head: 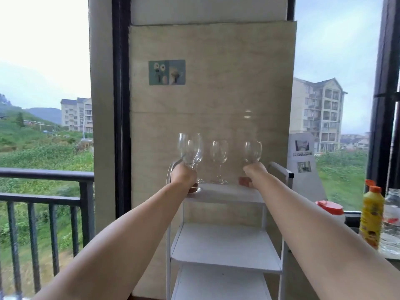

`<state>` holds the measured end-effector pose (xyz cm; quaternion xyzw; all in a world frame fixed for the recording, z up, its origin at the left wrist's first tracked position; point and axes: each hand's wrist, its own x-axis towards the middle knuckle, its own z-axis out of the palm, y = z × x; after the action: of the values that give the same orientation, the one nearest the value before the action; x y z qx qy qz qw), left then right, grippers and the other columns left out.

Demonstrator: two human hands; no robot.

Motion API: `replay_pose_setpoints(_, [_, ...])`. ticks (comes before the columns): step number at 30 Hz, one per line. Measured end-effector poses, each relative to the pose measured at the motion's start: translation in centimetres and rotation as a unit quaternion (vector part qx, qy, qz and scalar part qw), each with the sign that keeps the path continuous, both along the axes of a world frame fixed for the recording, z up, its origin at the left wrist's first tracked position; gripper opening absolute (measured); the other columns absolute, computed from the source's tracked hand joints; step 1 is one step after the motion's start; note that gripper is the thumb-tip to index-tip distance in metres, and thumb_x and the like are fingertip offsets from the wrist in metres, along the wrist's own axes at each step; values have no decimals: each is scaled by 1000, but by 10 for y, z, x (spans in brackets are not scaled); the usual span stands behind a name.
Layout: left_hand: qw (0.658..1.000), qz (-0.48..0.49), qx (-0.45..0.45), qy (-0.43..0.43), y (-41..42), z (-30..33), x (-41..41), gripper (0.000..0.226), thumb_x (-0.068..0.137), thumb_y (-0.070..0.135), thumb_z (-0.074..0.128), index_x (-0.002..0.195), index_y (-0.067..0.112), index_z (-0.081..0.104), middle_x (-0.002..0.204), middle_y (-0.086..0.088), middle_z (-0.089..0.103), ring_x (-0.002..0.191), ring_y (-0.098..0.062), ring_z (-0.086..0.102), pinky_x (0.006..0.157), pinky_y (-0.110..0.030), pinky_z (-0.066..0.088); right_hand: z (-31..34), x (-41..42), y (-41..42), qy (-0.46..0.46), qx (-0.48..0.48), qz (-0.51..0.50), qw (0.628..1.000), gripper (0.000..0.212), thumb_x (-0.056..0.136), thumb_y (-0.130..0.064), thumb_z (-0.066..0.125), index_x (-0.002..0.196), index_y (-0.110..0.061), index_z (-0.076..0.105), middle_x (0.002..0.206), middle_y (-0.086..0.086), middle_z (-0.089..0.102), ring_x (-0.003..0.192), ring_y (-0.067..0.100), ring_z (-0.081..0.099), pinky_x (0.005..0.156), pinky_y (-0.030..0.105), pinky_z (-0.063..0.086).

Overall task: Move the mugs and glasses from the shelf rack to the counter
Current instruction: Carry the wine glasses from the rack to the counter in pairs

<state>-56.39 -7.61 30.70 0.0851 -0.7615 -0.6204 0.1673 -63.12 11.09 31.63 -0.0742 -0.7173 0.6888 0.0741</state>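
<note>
A white shelf rack (225, 241) stands against a beige wall panel. My left hand (184, 177) is closed around the stem of a clear wine glass (192, 153), whose foot shows just under my fist at the top shelf's left edge. Another wine glass (183, 144) stands right behind it. A third wine glass (219, 161) stands free in the middle of the top shelf. My right hand (254, 172) grips the stem of a fourth wine glass (252, 153) at the right. A reddish object (243, 181) shows partly under that hand.
The rack's lower shelves (225, 245) are bare. To the right, a counter corner (389, 254) carries a yellow bottle with an orange cap (371, 217), a clear glass jar (392, 221) and a white container with a red lid (331, 210). A black balcony railing (43, 200) runs at the left.
</note>
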Motion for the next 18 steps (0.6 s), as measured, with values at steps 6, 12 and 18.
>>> replay_pose_setpoints(6, [1000,-9,-16,11,-2,0,3,18,93,-2,38,91,2,55,72,-8,55,50,-20,55,36,-21,48,-2,-10,7,-8,15,-63,998,40,96,7,30,134,2,44,69,15,49,29,25,52,25,26,42])
replay_pose_setpoints(12, [999,-46,-14,24,0,4,16,17,96,1,41,85,1,54,69,-8,53,49,-18,53,31,-17,45,11,4,2,34,3,-84,996,39,95,9,32,129,5,49,79,14,52,42,25,52,29,28,47])
replay_pose_setpoints(18, [996,-57,-38,64,10,14,38,18,96,2,40,90,2,57,67,-4,54,49,-14,52,37,-19,47,25,43,-11,87,8,-44,995,17,93,4,43,105,0,55,81,17,57,27,15,56,31,25,49])
